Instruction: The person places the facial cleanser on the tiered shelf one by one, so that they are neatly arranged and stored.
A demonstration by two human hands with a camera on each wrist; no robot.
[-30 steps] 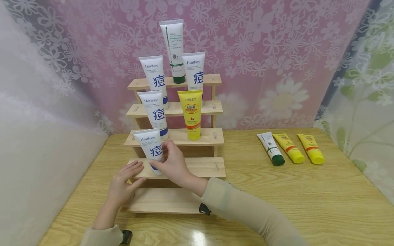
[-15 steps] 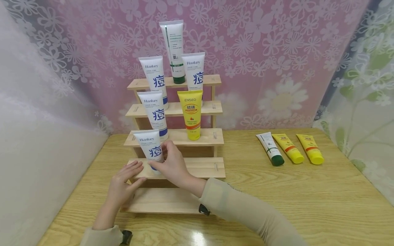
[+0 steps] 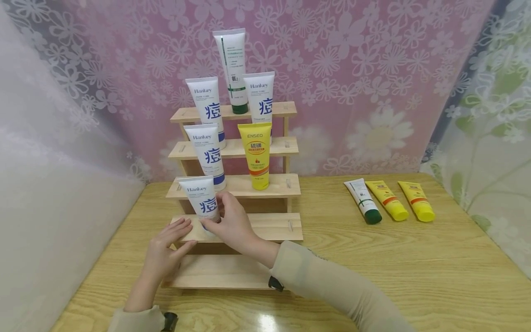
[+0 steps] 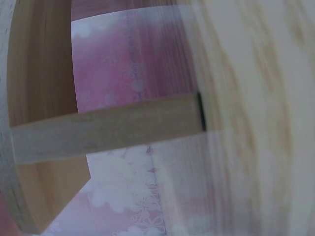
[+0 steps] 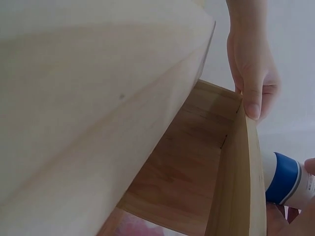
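My right hand point(image 3: 236, 226) grips the lower part of a white Hankey squeeze tube point(image 3: 195, 196) with blue lettering. It stands on the left of the second step from the bottom of a wooden display rack point(image 3: 275, 226), leaning slightly left. My left hand point(image 3: 163, 249) holds that step's left end, fingers over the top and thumb at the front edge. From below, the right wrist view shows the left thumb point(image 5: 253, 109) on the board and the tube's blue band point(image 5: 285, 178). Only the rack's boards point(image 4: 108, 130) appear in the left wrist view.
Higher steps carry more white Hankey tubes point(image 3: 203, 154), a yellow ENSEO tube point(image 3: 255, 157) and a tall white tube with a green cap point(image 3: 234, 69). On the table's right lie a green-capped tube point(image 3: 362, 200) and two yellow tubes point(image 3: 387, 199). A flowered curtain point(image 3: 332, 83) hangs behind.
The gripped tube has shifted very slightly left and down at its top. Both hands keep their places, and the head view has moved a little.
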